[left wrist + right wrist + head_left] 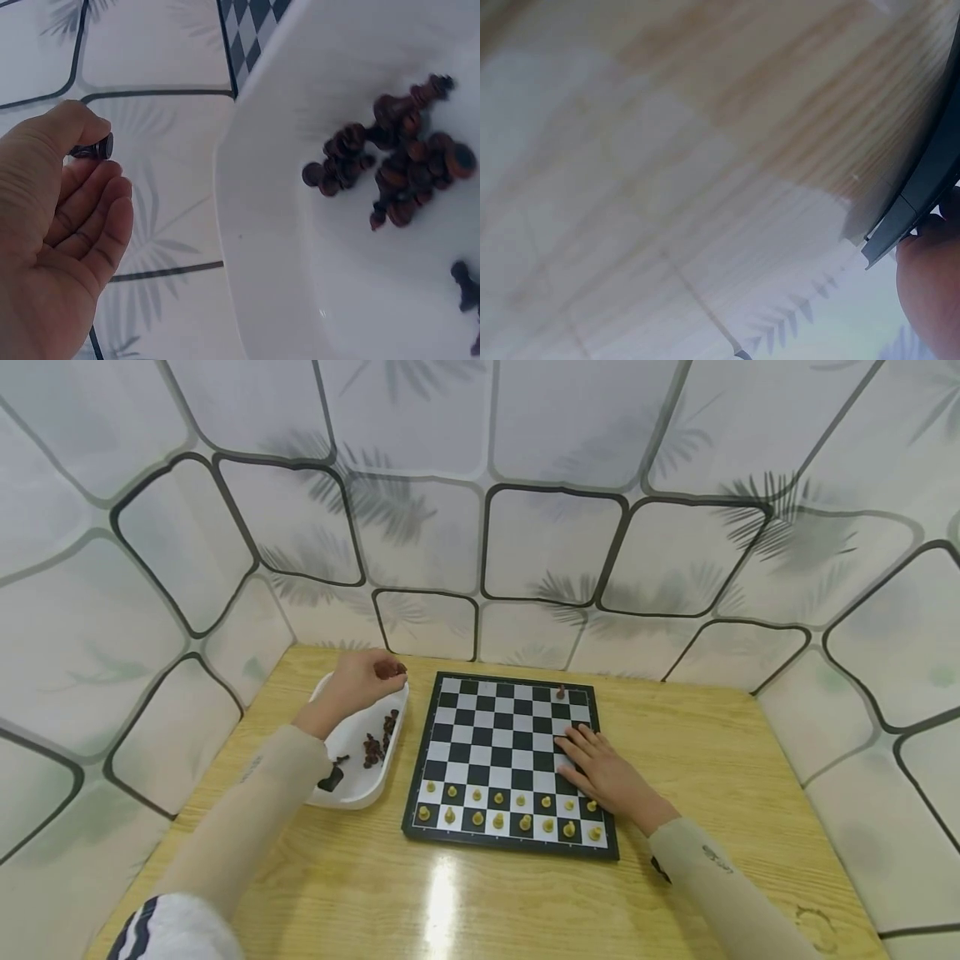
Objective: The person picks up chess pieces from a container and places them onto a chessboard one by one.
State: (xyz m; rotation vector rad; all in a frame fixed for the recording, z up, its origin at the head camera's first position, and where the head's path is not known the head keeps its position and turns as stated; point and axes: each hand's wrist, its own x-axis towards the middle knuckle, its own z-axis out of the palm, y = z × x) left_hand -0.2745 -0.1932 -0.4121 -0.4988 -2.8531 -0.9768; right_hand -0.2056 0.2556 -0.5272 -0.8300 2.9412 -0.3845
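Note:
My left hand (358,681) pinches a dark red chess piece (103,147) between thumb and forefinger, raised over the far side of a white tray (356,795). The other fingers curl loosely below it, and most of the piece is hidden by the grip. Inside the tray lie several dark red chess pieces (409,161) in a heap. Fingers spread, my right hand (606,777) rests on the right edge of the black-and-white chessboard (491,731). One dark red chess piece (561,692) stands on the board's far row, near the right corner.
Yellow chess pieces (498,820) stand in two rows along the board's near side. Tray and board sit side by side on a wooden table (360,877). Patterned walls (555,543) close in the back and both sides.

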